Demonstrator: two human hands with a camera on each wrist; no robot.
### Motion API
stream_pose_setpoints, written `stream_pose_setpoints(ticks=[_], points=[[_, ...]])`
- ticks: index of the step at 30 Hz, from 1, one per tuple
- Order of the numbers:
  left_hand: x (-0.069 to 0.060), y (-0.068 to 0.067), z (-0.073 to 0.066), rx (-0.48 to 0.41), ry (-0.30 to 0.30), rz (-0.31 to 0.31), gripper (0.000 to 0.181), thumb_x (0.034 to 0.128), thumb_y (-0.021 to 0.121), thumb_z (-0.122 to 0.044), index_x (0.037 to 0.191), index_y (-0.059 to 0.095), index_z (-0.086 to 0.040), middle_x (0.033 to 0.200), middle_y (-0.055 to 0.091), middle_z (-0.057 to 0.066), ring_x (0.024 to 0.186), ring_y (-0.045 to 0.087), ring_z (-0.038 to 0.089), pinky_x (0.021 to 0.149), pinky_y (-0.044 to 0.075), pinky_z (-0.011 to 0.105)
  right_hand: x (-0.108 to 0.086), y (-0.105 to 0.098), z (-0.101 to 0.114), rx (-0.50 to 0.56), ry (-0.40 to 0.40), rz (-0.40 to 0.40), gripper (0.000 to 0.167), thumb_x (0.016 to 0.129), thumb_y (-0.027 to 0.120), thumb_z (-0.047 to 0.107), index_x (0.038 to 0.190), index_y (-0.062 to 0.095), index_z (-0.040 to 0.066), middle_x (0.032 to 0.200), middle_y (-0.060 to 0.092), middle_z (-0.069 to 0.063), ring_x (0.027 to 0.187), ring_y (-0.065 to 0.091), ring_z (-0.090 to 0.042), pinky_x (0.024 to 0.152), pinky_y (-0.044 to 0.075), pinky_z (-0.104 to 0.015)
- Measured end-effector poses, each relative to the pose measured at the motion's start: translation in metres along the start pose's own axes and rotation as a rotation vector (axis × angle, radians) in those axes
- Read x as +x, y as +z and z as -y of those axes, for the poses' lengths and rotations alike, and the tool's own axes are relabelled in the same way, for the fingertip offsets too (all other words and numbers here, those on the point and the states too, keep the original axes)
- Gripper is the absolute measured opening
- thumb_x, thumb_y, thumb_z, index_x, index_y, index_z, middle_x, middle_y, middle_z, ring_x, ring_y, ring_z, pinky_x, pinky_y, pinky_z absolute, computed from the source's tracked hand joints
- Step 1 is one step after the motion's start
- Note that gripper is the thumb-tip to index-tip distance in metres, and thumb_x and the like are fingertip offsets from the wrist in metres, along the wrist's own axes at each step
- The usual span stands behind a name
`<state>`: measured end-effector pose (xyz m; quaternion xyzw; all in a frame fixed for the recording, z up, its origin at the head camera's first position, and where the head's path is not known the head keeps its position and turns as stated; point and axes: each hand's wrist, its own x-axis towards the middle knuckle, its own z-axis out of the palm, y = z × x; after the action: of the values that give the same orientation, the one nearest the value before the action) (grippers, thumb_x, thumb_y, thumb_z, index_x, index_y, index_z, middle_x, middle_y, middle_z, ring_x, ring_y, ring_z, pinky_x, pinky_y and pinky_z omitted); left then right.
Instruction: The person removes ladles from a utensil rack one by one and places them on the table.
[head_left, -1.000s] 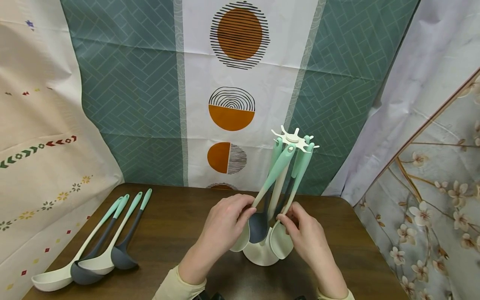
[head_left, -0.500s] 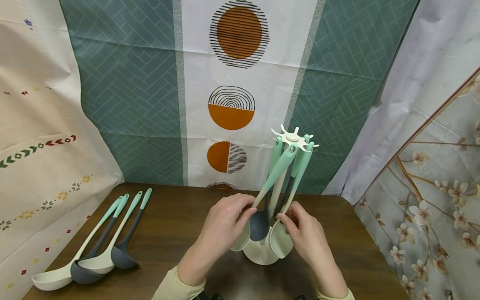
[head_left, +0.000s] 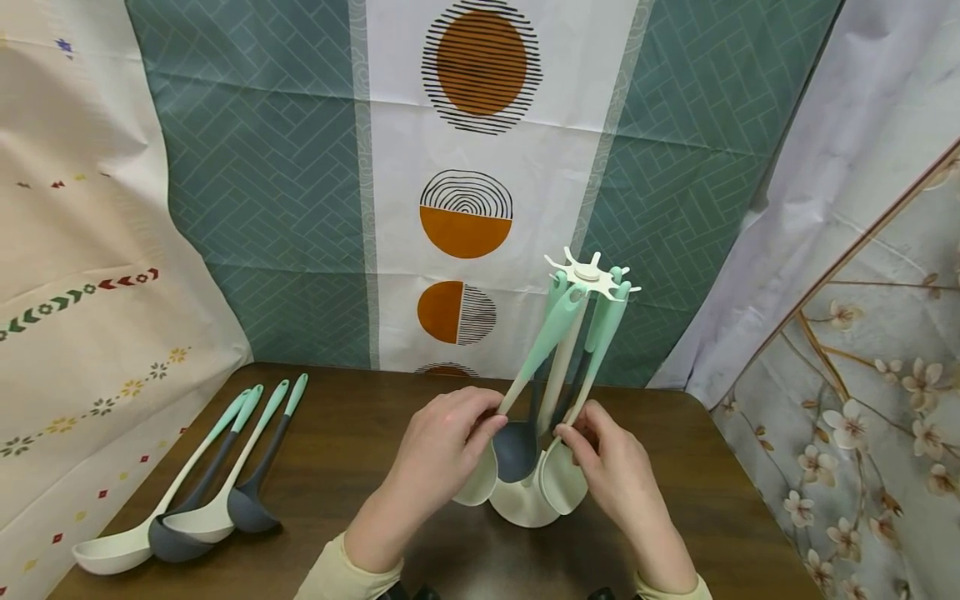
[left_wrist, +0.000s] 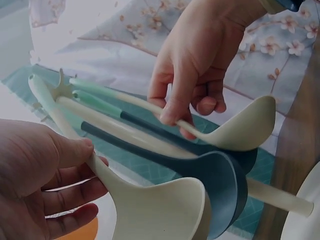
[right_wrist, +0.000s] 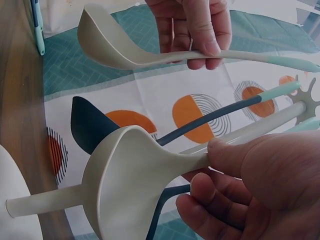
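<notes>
Centrally, toward the right edge of a dark wooden bench (head_left: 360, 417), a white stand (head_left: 525, 507) is seen upright, topped by a ring of hooks. Just above its base, two ladles are held by a person's bare hands.

By the left hand (head_left: 442, 450), the first cream ladle (head_left: 538, 353) is pinched near the bowl between thumb and fingers; its mint handle is slanted up toward the hooks, its end shown apart from them in the right wrist view. By the right hand (head_left: 618, 467), the second cream ladle (head_left: 564, 477) is pinched likewise, with its handle's end raised to the hooks; whether it is hooked cannot be told.

Between these, a dark ladle (head_left: 516, 454) is hung from the stand, and another dark one (left_wrist: 248, 159) is partly hidden behind.

Along the bench's left edge, four more ladles (head_left: 202, 523) are laid side by side, handles pointed toward the far left corner.
</notes>
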<state>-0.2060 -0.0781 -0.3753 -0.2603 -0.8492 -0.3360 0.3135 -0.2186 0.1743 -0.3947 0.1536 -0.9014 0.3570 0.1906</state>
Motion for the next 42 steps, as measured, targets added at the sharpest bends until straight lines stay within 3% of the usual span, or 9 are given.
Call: stream_pose_setpoints(ticks=[15,32,42], points=[[-0.01,-0.026,0.026,0.089,-0.042,-0.039,0.019,0.0931,0.09,-0.008,0.103,0.076,-0.018,0.089,0.066,-0.012,0.074,0.057,0.013,0.067,0.052,0.034,0.001,0.0,-0.001,-0.008,-0.001,-0.008,0.017,0.101,0.083,0.02,0.101,0.066,0.023,0.07,0.058,0.016,0.064,0.056,-0.005,0.067,0.045,-0.033],[-0.029,-0.052,0.073,0.213,-0.191,-0.005,0.017,0.0938,0.089,-0.01,0.101,0.075,-0.016,0.087,0.066,-0.009,0.069,0.054,0.01,0.062,0.049,0.034,0.002,0.001,0.0,-0.021,0.001,-0.001,0.018,0.102,0.082,0.019,0.1,0.065,0.022,0.069,0.058,0.015,0.064,0.056,-0.006,0.067,0.044,-0.033],[-0.033,-0.061,0.09,0.245,-0.284,0.014,0.012,0.0976,0.086,-0.013,0.103,0.076,-0.014,0.088,0.069,-0.006,0.068,0.055,0.013,0.062,0.047,0.038,0.002,0.001,0.0,-0.021,0.004,0.003,0.017,0.102,0.081,0.02,0.1,0.064,0.022,0.069,0.057,0.015,0.064,0.056,-0.006,0.068,0.044,-0.033]])
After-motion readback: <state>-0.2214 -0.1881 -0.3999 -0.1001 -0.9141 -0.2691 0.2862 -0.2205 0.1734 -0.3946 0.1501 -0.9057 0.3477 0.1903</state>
